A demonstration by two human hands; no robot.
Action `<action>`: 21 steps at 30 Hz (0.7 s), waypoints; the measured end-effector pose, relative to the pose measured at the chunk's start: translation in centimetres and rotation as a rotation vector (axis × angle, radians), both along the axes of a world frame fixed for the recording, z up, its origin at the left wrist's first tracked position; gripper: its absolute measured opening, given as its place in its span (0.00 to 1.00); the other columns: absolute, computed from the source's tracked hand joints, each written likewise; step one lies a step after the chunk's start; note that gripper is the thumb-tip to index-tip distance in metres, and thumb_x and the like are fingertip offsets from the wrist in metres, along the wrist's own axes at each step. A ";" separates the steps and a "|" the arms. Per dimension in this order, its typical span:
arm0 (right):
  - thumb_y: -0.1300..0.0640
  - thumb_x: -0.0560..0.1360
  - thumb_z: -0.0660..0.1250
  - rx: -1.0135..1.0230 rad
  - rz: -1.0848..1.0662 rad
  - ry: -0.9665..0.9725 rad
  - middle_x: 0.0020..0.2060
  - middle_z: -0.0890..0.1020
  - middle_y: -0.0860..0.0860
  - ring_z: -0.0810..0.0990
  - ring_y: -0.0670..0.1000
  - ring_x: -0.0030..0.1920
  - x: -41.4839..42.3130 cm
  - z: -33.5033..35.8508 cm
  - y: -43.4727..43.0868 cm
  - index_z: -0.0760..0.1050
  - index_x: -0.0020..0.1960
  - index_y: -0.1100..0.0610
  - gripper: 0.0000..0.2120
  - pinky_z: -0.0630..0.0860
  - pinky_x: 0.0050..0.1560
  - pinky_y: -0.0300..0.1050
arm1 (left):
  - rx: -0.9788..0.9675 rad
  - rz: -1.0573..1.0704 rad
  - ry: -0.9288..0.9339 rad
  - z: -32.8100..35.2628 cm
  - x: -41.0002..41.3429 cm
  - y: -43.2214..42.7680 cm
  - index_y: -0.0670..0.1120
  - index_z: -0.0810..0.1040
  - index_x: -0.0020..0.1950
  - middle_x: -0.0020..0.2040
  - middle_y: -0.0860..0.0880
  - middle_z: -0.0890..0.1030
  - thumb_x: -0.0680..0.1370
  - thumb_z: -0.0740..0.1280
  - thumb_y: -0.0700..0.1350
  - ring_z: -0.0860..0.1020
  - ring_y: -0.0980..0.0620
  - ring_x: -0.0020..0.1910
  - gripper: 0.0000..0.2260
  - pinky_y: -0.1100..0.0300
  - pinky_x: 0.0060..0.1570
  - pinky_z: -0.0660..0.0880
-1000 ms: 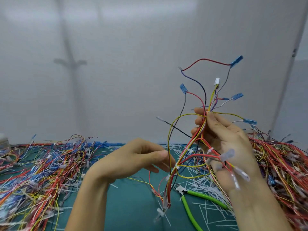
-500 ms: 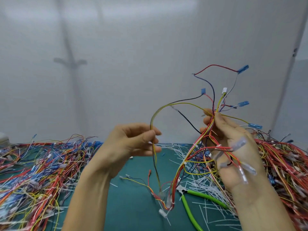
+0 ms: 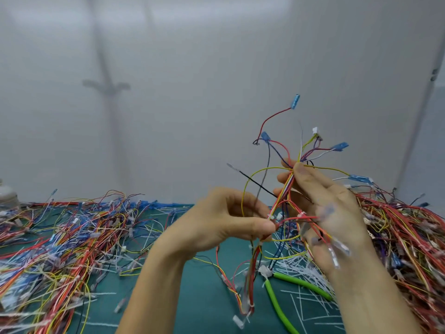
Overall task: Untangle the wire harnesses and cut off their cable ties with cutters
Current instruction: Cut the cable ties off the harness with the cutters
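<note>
Harness (image 3: 284, 192) is up at centre-right, off the table. Our right hand (image 3: 332, 213) pinches the bundle between thumb and fingers, and our left hand (image 3: 224, 222) pinches its red wires lower down. Cutters (image 3: 301, 284) lie on the green mat (image 3: 204, 285) – lower right, untouched.

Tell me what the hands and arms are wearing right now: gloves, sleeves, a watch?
Nothing. The left hand and right hand are bare: no gloves, rings or watch showing. The left forearm and right forearm are uncovered down to the picture's lower edge; no sleeve in view. Strands of the wire harness hide part of the right hand's back.
</note>
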State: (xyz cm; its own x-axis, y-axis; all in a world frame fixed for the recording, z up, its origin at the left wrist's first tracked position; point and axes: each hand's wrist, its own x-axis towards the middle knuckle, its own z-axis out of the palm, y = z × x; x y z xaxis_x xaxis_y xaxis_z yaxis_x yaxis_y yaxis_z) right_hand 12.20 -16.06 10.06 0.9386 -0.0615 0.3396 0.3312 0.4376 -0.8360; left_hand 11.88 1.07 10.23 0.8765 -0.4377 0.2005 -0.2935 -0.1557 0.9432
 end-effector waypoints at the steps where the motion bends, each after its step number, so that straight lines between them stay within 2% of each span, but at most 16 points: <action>1: 0.53 0.72 0.69 -0.029 -0.011 -0.008 0.38 0.86 0.53 0.83 0.49 0.31 -0.1 -0.1 0.2 0.85 0.44 0.55 0.07 0.76 0.26 0.38 | -0.016 -0.018 0.004 0.0 0.0 -0.4 0.46 0.84 0.44 0.47 0.36 0.84 0.72 0.75 0.38 0.84 0.47 0.43 0.04 0.53 0.50 0.81; 5: 0.49 0.71 0.71 -0.117 -0.092 0.019 0.39 0.86 0.53 0.82 0.50 0.30 0.3 -0.3 0.2 0.86 0.41 0.52 0.08 0.76 0.27 0.40 | -0.046 -0.033 0.001 0.1 -0.1 -0.8 0.47 0.84 0.45 0.44 0.41 0.86 0.72 0.74 0.38 0.85 0.46 0.42 0.05 0.58 0.43 0.82; 8: 0.50 0.73 0.70 -0.151 -0.131 0.023 0.40 0.87 0.52 0.85 0.49 0.38 0.6 -0.6 0.2 0.85 0.40 0.53 0.09 0.80 0.36 0.43 | -0.128 0.097 -0.048 0.1 0.1 -0.8 0.43 0.84 0.46 0.42 0.40 0.85 0.70 0.74 0.39 0.85 0.46 0.39 0.06 0.57 0.39 0.82; 10: 0.52 0.75 0.68 -0.165 -0.149 0.010 0.42 0.87 0.50 0.86 0.48 0.42 0.7 -0.7 0.4 0.85 0.45 0.50 0.07 0.81 0.41 0.46 | -0.208 0.191 -0.074 0.1 0.3 -1.0 0.42 0.84 0.44 0.40 0.40 0.85 0.70 0.74 0.37 0.85 0.48 0.37 0.04 0.59 0.36 0.81; 13: 0.54 0.76 0.69 -0.224 -0.184 -0.019 0.42 0.87 0.49 0.86 0.49 0.43 0.8 -0.6 0.3 0.82 0.51 0.53 0.06 0.82 0.40 0.46 | -0.325 0.304 -0.090 0.1 0.6 -0.9 0.44 0.84 0.41 0.36 0.44 0.84 0.71 0.73 0.34 0.84 0.48 0.34 0.06 0.61 0.34 0.80; 16: 0.58 0.74 0.71 -0.352 -0.056 -0.034 0.42 0.87 0.51 0.87 0.53 0.40 0.5 -0.5 0.2 0.84 0.50 0.54 0.06 0.83 0.41 0.47 | -0.400 0.383 -0.117 0.2 0.8 -0.4 0.41 0.84 0.43 0.35 0.46 0.84 0.71 0.74 0.34 0.83 0.50 0.33 0.04 0.61 0.34 0.80; 19: 0.67 0.74 0.69 -0.298 -0.016 -0.014 0.38 0.87 0.53 0.86 0.55 0.38 0.4 -0.7 0.2 0.83 0.49 0.56 0.09 0.84 0.40 0.44 | -0.426 0.411 -0.115 0.2 0.8 -0.1 0.40 0.84 0.45 0.37 0.46 0.85 0.70 0.74 0.35 0.84 0.49 0.33 0.06 0.61 0.34 0.80; 21: 0.69 0.74 0.69 -0.272 -0.050 -0.004 0.35 0.86 0.54 0.86 0.53 0.35 0.5 -0.8 0.2 0.83 0.48 0.57 0.09 0.83 0.37 0.41 | -0.414 0.408 -0.121 0.3 0.8 -0.1 0.40 0.84 0.46 0.36 0.47 0.85 0.70 0.74 0.34 0.84 0.50 0.33 0.06 0.63 0.33 0.79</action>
State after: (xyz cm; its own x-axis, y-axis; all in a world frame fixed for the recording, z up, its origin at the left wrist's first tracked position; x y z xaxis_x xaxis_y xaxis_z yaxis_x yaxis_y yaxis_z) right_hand 12.72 -15.89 9.30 0.9352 -0.0134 0.3540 0.3505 0.1803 -0.9191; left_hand 12.70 1.01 10.54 0.9178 0.0657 0.3915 -0.3963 0.0949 0.9132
